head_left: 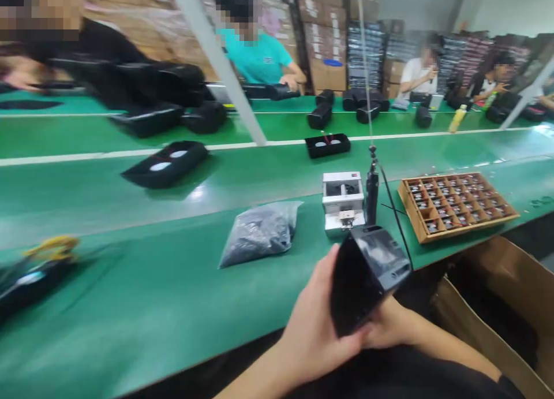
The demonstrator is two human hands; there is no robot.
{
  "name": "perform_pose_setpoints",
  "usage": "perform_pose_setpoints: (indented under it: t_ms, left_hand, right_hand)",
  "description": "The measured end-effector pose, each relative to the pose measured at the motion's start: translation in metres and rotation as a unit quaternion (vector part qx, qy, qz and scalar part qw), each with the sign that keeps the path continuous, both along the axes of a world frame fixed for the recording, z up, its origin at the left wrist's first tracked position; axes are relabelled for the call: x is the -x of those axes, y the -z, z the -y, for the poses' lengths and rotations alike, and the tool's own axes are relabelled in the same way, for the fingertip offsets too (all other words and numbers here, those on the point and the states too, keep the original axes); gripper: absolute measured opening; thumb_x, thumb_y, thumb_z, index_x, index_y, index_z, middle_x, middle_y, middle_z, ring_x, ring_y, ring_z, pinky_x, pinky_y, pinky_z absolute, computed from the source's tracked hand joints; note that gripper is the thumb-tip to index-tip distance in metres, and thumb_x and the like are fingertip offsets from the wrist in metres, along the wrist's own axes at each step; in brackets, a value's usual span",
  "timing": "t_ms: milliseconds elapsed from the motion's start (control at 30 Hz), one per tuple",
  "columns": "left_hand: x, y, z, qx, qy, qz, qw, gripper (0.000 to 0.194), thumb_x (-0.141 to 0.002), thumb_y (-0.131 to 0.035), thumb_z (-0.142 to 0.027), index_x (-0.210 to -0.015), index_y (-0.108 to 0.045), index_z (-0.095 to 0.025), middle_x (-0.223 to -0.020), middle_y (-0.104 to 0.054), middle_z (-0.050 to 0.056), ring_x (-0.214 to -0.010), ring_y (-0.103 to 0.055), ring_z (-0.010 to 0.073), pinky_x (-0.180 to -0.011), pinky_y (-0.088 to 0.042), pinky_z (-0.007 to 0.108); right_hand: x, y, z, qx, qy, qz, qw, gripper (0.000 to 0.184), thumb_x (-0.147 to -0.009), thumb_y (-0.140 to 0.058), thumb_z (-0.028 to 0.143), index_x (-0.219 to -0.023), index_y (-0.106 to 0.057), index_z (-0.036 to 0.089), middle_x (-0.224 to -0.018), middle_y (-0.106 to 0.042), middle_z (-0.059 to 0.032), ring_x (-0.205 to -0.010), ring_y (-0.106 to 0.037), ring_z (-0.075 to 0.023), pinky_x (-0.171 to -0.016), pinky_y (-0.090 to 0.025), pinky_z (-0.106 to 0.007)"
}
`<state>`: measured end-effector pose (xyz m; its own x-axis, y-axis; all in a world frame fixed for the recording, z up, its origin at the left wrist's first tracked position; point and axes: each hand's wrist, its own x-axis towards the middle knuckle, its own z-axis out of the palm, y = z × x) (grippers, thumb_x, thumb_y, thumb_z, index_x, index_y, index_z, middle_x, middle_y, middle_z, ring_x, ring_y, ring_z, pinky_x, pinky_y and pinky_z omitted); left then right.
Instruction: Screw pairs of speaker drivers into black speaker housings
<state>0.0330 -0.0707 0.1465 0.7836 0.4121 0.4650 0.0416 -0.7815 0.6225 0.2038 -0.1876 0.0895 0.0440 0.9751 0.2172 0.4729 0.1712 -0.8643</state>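
Observation:
My left hand (pixel 309 324) is wrapped round the near side of a black plastic speaker-like housing (pixel 357 278), its thumb along the lower edge. From below and behind, my right hand (pixel 387 324) grips the same housing; most of its fingers are hidden. The housing is tilted at the bench's front edge, with a glossy end showing a slot and holes. Just beyond it stands a white-grey screw feeder (pixel 344 202). A black electric screwdriver (pixel 371 194) hangs upright beside the feeder.
A clear bag of dark parts (pixel 262 231) lies left of the feeder. Right is a divided cardboard tray (pixel 459 205) of small wired parts. An open carton (pixel 497 306) stands below. Black housings (pixel 167 165) sit on the green line (pixel 242 176); several people work across it.

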Motion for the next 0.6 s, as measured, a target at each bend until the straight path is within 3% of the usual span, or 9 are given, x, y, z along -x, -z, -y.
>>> perform_pose_setpoints:
  t_ms: [33,100,133,167,267,333,400,500,600]
  left_hand:
    - [0.009,0.001,-0.014,-0.024,-0.006,-0.035,0.999,0.122,-0.083,-0.083,-0.036,-0.181,-0.010,-0.027,-0.170,-0.049,0.021,-0.151,-0.060,0.0428,-0.119,-0.059,0.055]
    - [0.024,0.009,-0.048,-0.079,0.015,-0.104,0.991,0.116,-0.079,-0.077,-0.030,-0.179,-0.019,-0.029,-0.167,-0.054,0.017,-0.144,-0.067,0.0393,-0.116,-0.061,0.050]
    - [0.028,0.014,-0.066,-0.106,0.033,-0.138,0.984,0.114,-0.076,-0.075,-0.028,-0.179,-0.024,-0.030,-0.165,-0.057,0.015,-0.140,-0.069,0.0377,-0.116,-0.061,0.047]
    - [0.030,0.019,-0.082,-0.129,0.045,-0.168,0.976,0.112,-0.075,-0.072,-0.026,-0.178,-0.028,-0.029,-0.163,-0.060,0.014,-0.138,-0.071,0.0368,-0.115,-0.061,0.046]
    - [0.020,0.033,-0.116,-0.167,0.075,-0.253,0.950,0.105,-0.072,-0.067,-0.022,-0.173,-0.041,-0.023,-0.160,-0.065,0.016,-0.138,-0.070,0.0380,-0.117,-0.059,0.049]
    - [0.004,0.037,-0.127,-0.171,0.092,-0.295,0.936,0.104,-0.070,-0.066,-0.021,-0.172,-0.044,-0.020,-0.161,-0.064,0.017,-0.142,-0.067,0.0381,-0.120,-0.057,0.051]
    - [-0.011,0.039,-0.132,-0.166,0.104,-0.325,0.925,0.105,-0.070,-0.067,-0.020,-0.173,-0.044,-0.020,-0.163,-0.063,0.017,-0.144,-0.066,0.0372,-0.122,-0.055,0.051]
    - [-0.024,0.044,-0.135,-0.152,0.115,-0.351,0.917,0.107,-0.070,-0.068,-0.018,-0.174,-0.042,-0.021,-0.165,-0.061,0.018,-0.145,-0.065,0.0376,-0.123,-0.054,0.053]
    - [-0.024,0.053,-0.136,-0.143,0.120,-0.325,0.927,0.110,-0.070,-0.069,-0.015,-0.175,-0.039,-0.025,-0.168,-0.058,0.017,-0.148,-0.063,0.0389,-0.124,-0.053,0.058]
  right_hand:
    - [-0.009,-0.002,0.004,0.000,0.017,0.022,1.000,0.050,-0.090,-0.084,0.062,-0.117,-0.078,0.020,-0.112,-0.081,-0.0061,-0.102,-0.078,-0.0223,-0.095,-0.068,-0.042]
    - [-0.052,-0.013,0.018,0.013,0.089,0.078,0.993,0.053,-0.083,-0.087,0.069,-0.108,-0.081,0.022,-0.096,-0.081,-0.0028,-0.092,-0.078,-0.0208,-0.089,-0.069,-0.036]
    - [-0.084,-0.021,0.027,0.022,0.153,0.106,0.982,0.047,-0.093,-0.079,0.065,-0.111,-0.080,0.021,-0.095,-0.081,-0.0036,-0.090,-0.077,-0.0194,-0.088,-0.068,-0.037]
    - [-0.120,-0.029,0.036,0.031,0.224,0.136,0.965,0.040,-0.104,-0.069,0.057,-0.116,-0.077,0.020,-0.103,-0.080,-0.0057,-0.094,-0.077,-0.0192,-0.092,-0.068,-0.041]
    - [-0.226,-0.052,0.044,0.077,0.348,0.224,0.907,0.034,-0.106,-0.068,0.047,-0.127,-0.072,0.021,-0.132,-0.075,-0.0102,-0.115,-0.074,-0.0228,-0.101,-0.066,-0.047]
    - [-0.278,-0.056,0.029,0.116,0.354,0.274,0.887,0.035,-0.105,-0.070,0.045,-0.131,-0.071,0.021,-0.137,-0.073,-0.0109,-0.118,-0.073,-0.0239,-0.103,-0.065,-0.048]
    - [-0.309,-0.050,0.005,0.154,0.321,0.316,0.880,0.035,-0.105,-0.070,0.044,-0.132,-0.071,0.021,-0.138,-0.073,-0.0110,-0.119,-0.073,-0.0239,-0.104,-0.065,-0.048]
    - [-0.328,-0.032,-0.029,0.197,0.254,0.354,0.878,0.035,-0.105,-0.070,0.044,-0.132,-0.071,0.021,-0.138,-0.073,-0.0110,-0.118,-0.073,-0.0237,-0.103,-0.066,-0.048]
    - [-0.335,-0.018,-0.040,0.220,0.204,0.370,0.880,0.035,-0.105,-0.070,0.044,-0.132,-0.071,0.021,-0.137,-0.073,-0.0109,-0.117,-0.073,-0.0234,-0.102,-0.066,-0.047]
